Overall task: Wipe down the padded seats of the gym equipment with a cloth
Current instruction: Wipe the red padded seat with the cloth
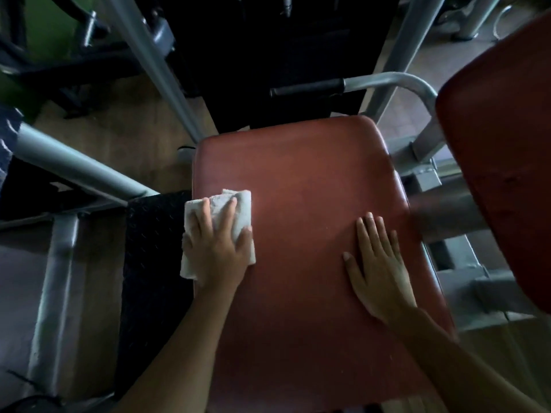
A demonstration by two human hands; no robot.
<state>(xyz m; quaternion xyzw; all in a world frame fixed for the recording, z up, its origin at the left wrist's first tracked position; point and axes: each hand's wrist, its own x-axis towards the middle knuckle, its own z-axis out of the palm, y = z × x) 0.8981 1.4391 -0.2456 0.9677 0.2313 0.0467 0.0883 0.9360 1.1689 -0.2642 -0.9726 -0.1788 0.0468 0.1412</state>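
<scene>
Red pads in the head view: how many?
2. The seat pad lies centre under both hands; a second red pad stands at the right edge, partly cropped. Others may be outside the frame.

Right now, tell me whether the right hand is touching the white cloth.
Apart. The head view shows the right hand flat on the red seat pad, bare pad separating it from the white cloth.

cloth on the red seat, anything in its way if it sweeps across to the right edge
Only the right hand, lying flat on the seat near its right edge. The cloth sits under the left hand at the left edge; the pad between is bare.
</scene>
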